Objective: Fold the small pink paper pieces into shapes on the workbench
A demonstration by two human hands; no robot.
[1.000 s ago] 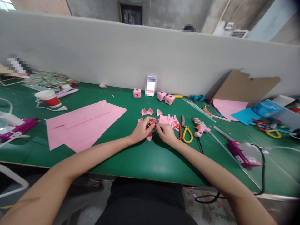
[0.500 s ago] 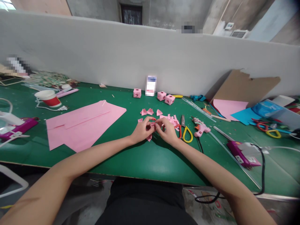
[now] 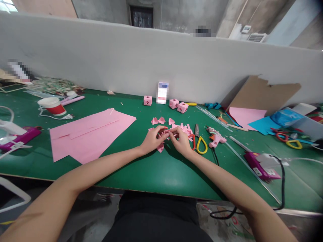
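Note:
My left hand (image 3: 152, 139) and my right hand (image 3: 181, 139) meet fingertip to fingertip above the green table. Between them they pinch a small piece of pink paper, mostly hidden by the fingers. Just below my left fingers lies a folded pink paper piece (image 3: 160, 148). Several more folded pieces (image 3: 162, 120) stand beyond my hands. Pink paper strips (image 3: 187, 129) are heaped behind my right hand. Beside that hand rest scissors (image 3: 202, 145) with one yellow and one red handle. Three pink paper cubes (image 3: 147, 100) with cut-out openings stand farther back.
Large pink sheets (image 3: 93, 137) cover the table at left, near a red and white paper cup (image 3: 51, 106). At right are a pink glue gun (image 3: 217, 138), clear glue sticks (image 3: 214, 118) and a purple power strip (image 3: 259, 166). A grey partition (image 3: 101, 57) closes the back.
My fingertips have shifted slightly and drawn closer together over the small pink paper, so less of it shows. Everything on the table stays in place.

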